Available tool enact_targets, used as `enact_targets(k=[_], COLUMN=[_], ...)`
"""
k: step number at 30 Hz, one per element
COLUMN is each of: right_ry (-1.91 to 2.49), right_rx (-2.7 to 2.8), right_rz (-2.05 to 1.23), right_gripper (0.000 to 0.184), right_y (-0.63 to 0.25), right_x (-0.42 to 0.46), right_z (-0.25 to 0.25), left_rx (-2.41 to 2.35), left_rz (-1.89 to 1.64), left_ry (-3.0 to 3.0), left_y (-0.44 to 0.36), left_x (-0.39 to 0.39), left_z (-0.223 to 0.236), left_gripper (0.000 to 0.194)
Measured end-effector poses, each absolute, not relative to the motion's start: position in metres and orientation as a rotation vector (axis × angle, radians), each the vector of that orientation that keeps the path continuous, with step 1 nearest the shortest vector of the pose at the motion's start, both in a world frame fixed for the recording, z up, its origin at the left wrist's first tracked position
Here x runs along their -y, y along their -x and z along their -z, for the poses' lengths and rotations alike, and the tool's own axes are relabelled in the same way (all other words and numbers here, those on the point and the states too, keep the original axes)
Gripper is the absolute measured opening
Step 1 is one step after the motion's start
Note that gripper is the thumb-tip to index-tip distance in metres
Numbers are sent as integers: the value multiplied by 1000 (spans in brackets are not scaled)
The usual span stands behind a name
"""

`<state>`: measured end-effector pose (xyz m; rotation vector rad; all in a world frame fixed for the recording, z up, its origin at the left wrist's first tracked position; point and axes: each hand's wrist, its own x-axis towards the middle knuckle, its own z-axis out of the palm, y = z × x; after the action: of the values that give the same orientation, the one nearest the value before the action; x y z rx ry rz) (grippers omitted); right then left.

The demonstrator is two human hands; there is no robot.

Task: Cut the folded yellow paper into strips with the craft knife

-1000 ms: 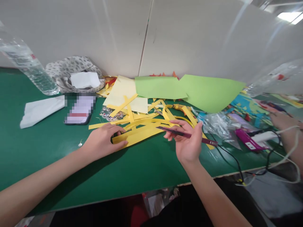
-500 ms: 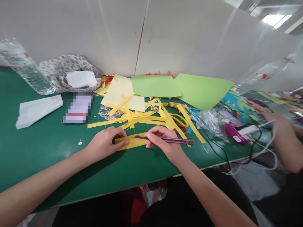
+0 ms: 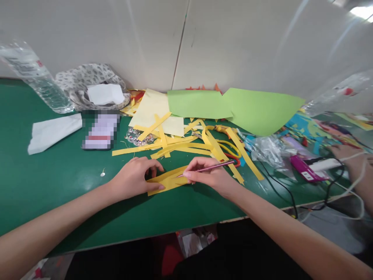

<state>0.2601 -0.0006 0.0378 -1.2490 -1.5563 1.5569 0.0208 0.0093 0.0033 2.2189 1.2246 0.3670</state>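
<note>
A yellow paper strip (image 3: 169,181) is just above the green table, slightly bowed. My left hand (image 3: 135,177) grips its left end, the thumb on the front face and the fingers curled behind. In the fingers of my right hand (image 3: 208,175) is a slim purple utility knife (image 3: 217,166), its thin tip resting against the middle of the strip. The right fingertips also touch the strip's right end. Behind my hands lies a loose pile of yellow paper strips (image 3: 186,147), with scissors (image 3: 230,147) with yellow handles partly under it.
Green paper sheets (image 3: 201,104) and a cream sheet (image 3: 150,111) lie by the wall. A phone (image 3: 100,132), white tissue (image 3: 55,132), cloth bag (image 3: 93,83) and plastic bottle (image 3: 43,79) stand left. Cables, a purple device (image 3: 304,169) and another person's hand (image 3: 346,155) are right.
The knife has tilted, its back end rising and its tip dropping lower onto the strip. The view has swung a little left. Both hands keep their holds.
</note>
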Motion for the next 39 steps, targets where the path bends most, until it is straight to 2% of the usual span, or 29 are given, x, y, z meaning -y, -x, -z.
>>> enact_targets(k=[5, 17, 28, 34, 39], right_ry=[1220, 1028, 1223, 1251, 1156], right_rx=[1492, 1314, 1436, 1409, 1448], right_rz=[-1688, -1717, -1355, -1217, -1299], right_gripper=[17, 26, 25, 23, 19], right_y=[-260, -240, -267, -275, -261], right_x=[6, 7, 1, 1, 1], right_z=[-25, -7, -6, -8, -15], left_rx=[-1153, -1171, -919, -1079, -1148], left_rz=[-415, -462, -385, -451, -495], left_ry=[-2228, -2295, -2349, -2242, -2208], left_y=[-21, -24, -8, -13, -17], left_x=[-12, -9, -23, -20, -17], left_z=[0, 2, -4, 0, 1], left_gripper=[24, 18, 15, 16, 18])
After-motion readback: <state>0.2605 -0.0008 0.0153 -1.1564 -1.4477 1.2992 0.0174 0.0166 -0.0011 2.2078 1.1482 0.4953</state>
